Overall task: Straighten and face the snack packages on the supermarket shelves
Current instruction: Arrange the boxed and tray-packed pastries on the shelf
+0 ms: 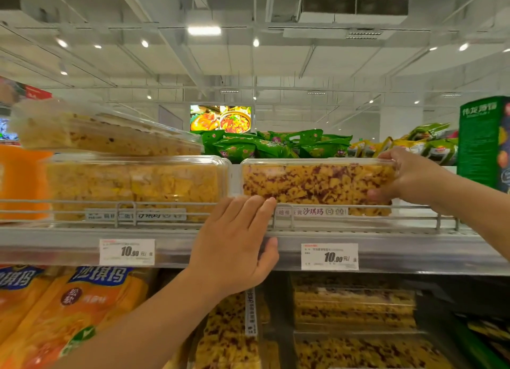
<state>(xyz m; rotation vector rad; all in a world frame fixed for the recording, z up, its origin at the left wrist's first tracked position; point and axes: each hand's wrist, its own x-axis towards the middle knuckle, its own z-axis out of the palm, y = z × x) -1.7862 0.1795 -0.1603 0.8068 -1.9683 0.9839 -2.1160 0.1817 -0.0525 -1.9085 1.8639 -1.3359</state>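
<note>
The left hand [234,239] is nearest the camera, its forearm rising from the lower left. Its fingers lie straight and together, tips against the lower left corner of the clear box of red-speckled snack [317,185], with the thumb by the shelf edge [193,247]; it presses and grips nothing. The right hand [408,178] grips the box's right end, fingers curled over the top rim and thumb under the front.

That box sits on the top shelf behind the wire front rail [358,207], long face forward and close to square with the rail, so this package looks nearly faced. To its left the plain yellow box [135,186] also stands square, just apart from it. The box stacked on top of it [105,134] lies skewed, one end swung back, and likely remains to be straightened. The green packets [265,145] behind lie in a loose heap.

For room, there is a narrow gap between the two front boxes, bare shelf to the right before the green carton [483,145], and open air above. The rail blocks any forward slide. Lower-shelf boxes [356,305] are too dim to judge.
</note>
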